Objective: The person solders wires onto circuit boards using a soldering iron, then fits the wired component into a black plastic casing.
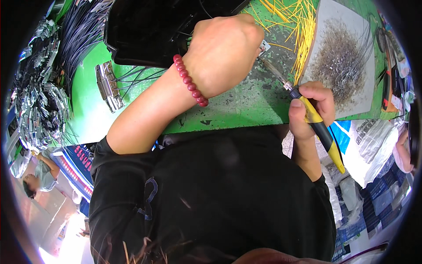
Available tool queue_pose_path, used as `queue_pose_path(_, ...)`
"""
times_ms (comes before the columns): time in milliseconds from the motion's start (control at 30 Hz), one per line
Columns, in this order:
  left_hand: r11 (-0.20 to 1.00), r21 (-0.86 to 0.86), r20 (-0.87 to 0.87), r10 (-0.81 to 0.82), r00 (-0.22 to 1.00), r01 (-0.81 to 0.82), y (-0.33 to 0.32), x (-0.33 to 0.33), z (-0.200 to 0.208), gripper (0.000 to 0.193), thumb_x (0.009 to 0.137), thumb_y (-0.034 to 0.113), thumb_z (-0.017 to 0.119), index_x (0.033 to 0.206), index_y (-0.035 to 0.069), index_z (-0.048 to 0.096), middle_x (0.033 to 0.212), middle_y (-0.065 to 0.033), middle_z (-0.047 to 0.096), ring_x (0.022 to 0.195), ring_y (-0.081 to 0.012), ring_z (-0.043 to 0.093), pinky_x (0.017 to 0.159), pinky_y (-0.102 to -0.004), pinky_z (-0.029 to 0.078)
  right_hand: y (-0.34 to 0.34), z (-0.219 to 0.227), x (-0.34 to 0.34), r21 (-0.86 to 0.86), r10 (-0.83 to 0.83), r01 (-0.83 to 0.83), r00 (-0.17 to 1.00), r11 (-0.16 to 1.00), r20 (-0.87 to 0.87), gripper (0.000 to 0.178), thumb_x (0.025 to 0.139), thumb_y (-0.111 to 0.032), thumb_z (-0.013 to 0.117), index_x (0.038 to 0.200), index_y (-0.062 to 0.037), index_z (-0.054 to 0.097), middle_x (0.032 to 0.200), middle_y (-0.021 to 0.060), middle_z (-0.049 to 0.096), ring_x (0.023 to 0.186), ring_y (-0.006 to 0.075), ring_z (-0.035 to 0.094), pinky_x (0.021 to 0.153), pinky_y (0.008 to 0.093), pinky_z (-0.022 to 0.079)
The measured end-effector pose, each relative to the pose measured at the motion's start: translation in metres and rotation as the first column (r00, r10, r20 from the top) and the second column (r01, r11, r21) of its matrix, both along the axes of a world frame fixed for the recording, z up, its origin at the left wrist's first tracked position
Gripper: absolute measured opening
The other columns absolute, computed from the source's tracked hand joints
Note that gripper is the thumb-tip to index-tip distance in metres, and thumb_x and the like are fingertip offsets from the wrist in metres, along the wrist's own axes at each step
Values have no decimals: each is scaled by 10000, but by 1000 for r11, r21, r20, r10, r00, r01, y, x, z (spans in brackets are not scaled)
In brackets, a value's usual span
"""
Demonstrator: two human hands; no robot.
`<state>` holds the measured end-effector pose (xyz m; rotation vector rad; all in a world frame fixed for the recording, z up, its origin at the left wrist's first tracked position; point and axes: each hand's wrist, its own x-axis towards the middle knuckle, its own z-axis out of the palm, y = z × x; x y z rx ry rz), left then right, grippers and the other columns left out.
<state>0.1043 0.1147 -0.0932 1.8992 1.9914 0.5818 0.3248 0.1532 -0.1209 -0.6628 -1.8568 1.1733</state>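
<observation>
My right hand (313, 105) grips a yellow and black soldering iron (323, 138) like a pen. The iron's metal tip slants up and left toward my left hand (228, 53), which is closed, with its back to me. A small whitish part (264, 47) juts out past its knuckles; the fingers and most of what they hold are hidden. Red beads (190, 82) circle my left wrist. Under and beyond that hand sits a large black tray-like piece (149, 31). A silvery part (109, 86) with dark wires lies left of my forearm.
Yellow wires (303, 33) lie along a grey board (367, 88) covered with dark solder debris (336, 61). Many silvery parts (41, 101) and black wires (83, 35) are heaped at the left. Orange-handled pliers (387, 90) rest at the right edge of the green table (228, 112).
</observation>
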Motion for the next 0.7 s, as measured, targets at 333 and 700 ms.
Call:
queue_pose_path(333, 1000, 4, -19, -5, 1000, 5, 0, 0, 0, 91, 815, 113, 615, 797, 28, 642, 843, -91, 639, 750, -326, 641, 642, -408, 520, -1, -4, 6, 48, 2, 1, 998, 999, -59, 237, 787, -91, 704, 930, 3, 539, 806, 122, 589, 658, 132, 514, 592, 247, 410)
queue_pose_path(700, 999, 44, -24, -3, 1000, 4, -3, 2, 1, 85, 806, 105, 614, 793, 25, 644, 846, -97, 641, 763, -329, 639, 644, -412, 522, -6, -8, 6, 12, -74, 78, 978, 997, -197, 242, 823, -101, 684, 961, 0, 513, 880, 113, 566, 735, 143, 515, 662, 254, 416)
